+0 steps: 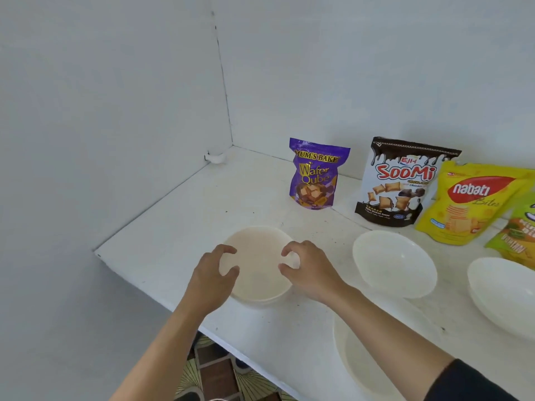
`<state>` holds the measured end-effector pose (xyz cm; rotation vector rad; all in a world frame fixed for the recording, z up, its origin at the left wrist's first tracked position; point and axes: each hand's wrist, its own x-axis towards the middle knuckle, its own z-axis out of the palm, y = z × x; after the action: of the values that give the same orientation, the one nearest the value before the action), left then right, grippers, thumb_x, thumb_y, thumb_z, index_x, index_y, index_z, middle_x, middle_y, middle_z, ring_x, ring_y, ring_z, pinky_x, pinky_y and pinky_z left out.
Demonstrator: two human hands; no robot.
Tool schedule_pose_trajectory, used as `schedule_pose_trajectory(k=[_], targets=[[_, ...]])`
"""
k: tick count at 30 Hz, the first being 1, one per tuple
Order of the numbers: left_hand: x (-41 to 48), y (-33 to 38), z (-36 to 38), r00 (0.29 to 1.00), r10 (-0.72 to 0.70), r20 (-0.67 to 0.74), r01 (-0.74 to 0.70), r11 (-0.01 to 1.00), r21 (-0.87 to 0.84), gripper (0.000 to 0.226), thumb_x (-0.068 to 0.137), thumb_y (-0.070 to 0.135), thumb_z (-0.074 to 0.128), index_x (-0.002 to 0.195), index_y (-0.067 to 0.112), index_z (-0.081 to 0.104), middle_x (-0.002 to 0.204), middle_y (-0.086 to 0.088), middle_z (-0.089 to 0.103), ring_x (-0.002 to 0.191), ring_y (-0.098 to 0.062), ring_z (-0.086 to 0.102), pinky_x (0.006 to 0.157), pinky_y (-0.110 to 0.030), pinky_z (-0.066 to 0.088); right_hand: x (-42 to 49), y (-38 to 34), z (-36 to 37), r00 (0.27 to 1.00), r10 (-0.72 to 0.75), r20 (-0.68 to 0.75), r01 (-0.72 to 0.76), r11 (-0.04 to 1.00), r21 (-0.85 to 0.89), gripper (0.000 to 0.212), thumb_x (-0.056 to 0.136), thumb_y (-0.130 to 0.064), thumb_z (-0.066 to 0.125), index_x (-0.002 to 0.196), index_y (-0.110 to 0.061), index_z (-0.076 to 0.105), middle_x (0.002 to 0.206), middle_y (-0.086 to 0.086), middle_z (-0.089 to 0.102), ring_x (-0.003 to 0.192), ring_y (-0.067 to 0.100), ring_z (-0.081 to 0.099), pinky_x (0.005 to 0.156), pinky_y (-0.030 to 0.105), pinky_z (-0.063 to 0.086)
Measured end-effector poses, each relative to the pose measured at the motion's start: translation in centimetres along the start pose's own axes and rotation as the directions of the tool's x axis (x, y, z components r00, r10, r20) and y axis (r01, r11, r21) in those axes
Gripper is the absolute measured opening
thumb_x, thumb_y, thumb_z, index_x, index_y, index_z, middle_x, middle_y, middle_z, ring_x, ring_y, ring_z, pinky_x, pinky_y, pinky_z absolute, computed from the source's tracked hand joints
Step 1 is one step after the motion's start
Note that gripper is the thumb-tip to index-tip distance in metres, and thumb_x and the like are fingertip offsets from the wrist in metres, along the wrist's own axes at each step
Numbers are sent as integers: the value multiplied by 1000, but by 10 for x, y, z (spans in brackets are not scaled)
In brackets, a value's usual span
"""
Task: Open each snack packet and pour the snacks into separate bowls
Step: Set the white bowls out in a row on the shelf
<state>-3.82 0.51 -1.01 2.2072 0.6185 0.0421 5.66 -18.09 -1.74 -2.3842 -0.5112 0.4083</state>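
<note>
White counter (179, 227) in a white corner carries 4 packets at the back: purple "Mum's Bake Wafer Qube" packet (315, 175), "Soomi" packet (405, 183), yellow "Nabati Bites" packet (474, 204), and a green packet (518, 235) cut off by the frame. 4 white bowls (393, 263) sit in front. Left hand (214, 276) and right hand (307, 270), fingers curled, grip opposite rims of the leftmost bowl (257, 273).

packets (317, 175) upright, apparently sealed, behind empty white bowls (393, 261).
</note>
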Motion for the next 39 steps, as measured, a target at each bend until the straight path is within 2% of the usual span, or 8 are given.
schedule_pose_trajectory(k=[13,20,23,25,27,33,36,39], targets=[[5,-5,12,993,-42,-113,37,998,-49,55,85,-13,39,119,27,55,113,-5,53,68,-15,53,48,-16,42,10,-5,-1,996,93,14,-93,995,17,61,84,3,53,139,-22,54,131,7,58,118,26,55,91,37,54],[3,1,10,993,-53,-105,36,987,-156,62,87,-12,32,126,30,54,117,2,54,63,-17,50,52,-23,41,11,-7,-14,993,70,98,-82,989,120,60,86,3,43,137,-26,49,130,10,54,96,28,60,70,36,59],[0,2,7,998,-5,-70,-1,996,-87,62,93,-9,34,137,32,50,148,11,41,101,-11,60,72,-24,44,9,-7,-23,994,26,107,-31,999,44,59,87,0,43,138,-29,46,135,9,50,102,26,54,71,31,50],[0,3,2,999,29,-41,-31,998,-50,65,96,-7,34,144,34,45,165,12,23,150,-19,31,92,-24,32,7,-8,-26,998,17,66,-15,1000,-20,62,87,-2,44,141,-33,45,149,7,36,124,28,48,91,39,50],[1,9,-7,998,56,-28,-58,996,-63,66,97,-7,34,146,35,44,166,14,20,157,-17,10,97,-23,24,2,-10,-30,1000,-1,5,1,1000,8,62,86,-3,45,140,-34,48,155,4,28,132,26,45,98,41,48],[6,63,-22,978,202,-55,-209,960,-187,68,93,-9,39,140,37,54,157,23,34,146,-6,30,104,-26,31,-21,-15,-80,976,-19,-215,74,965,253,57,84,6,49,129,-27,59,90,-18,45,81,7,48,66,17,37],[1,94,-9,961,272,-54,-277,923,-267,69,89,-12,39,133,37,59,148,16,50,139,-12,44,108,-32,39,-41,-4,-110,948,-16,-317,109,955,276,54,82,9,49,121,-26,63,88,-10,48,73,6,45,57,14,33],[-12,125,15,943,331,-29,-323,891,-319,67,88,-14,38,133,30,60,134,11,60,124,-16,55,88,-23,46,-65,15,-137,908,1,-419,120,958,261,50,79,12,50,110,-24,67,72,-9,42,64,8,41,56,18,29]])
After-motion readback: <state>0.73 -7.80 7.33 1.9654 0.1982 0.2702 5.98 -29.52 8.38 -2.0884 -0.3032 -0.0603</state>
